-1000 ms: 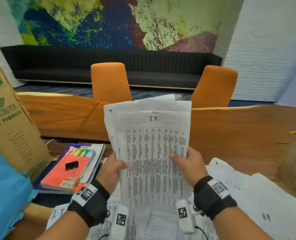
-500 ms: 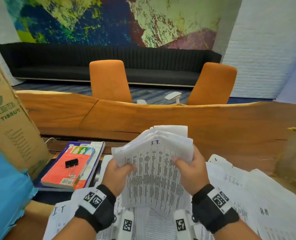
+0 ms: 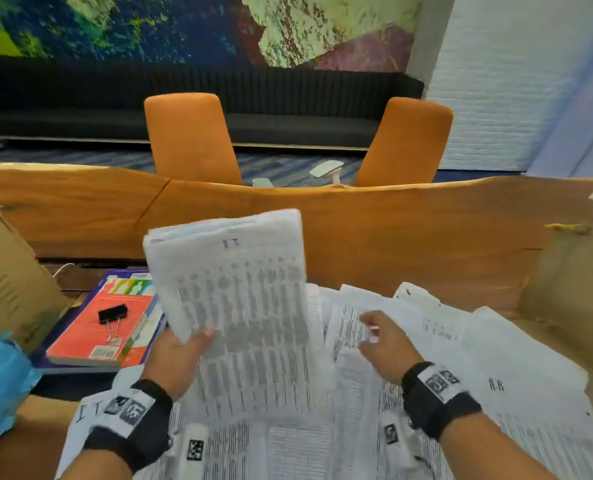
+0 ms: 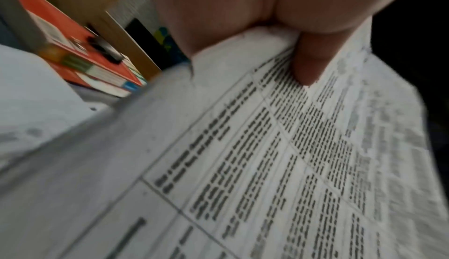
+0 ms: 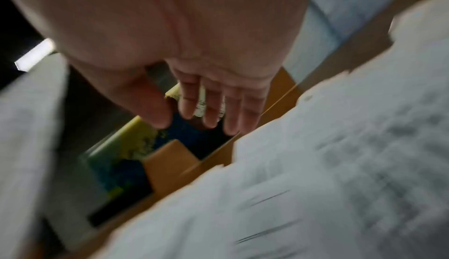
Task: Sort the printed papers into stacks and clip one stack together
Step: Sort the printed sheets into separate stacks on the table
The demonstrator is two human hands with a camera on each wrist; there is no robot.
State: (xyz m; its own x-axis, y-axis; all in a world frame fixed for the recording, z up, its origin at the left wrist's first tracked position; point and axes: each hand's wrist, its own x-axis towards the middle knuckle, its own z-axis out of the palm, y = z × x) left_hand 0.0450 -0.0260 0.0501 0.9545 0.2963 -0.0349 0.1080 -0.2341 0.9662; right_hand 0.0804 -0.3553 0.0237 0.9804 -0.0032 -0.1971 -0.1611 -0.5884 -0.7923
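Right hand (image 3: pixel 383 344) released; left hand (image 3: pixel 180 355) pinches paper stack (image 3: pixel 239 299) alone

Red book (image 3: pixel 102 327) at left on wooden table (image 3: pixel 409 233); cardboard box (image 3: pixel 7 289) beside; two orange chairs (image 3: pixel 191 136) beyond.

Each forearm is bare and wears a wide black wrist strap (image 3: pixel 134 431) bearing a white label printed with square black-and-white code markers. Below each strap hangs a small white camera unit (image 3: pixel 192 450) with its own code marker; the right one (image 3: pixel 393 436) trails a thin black cable.
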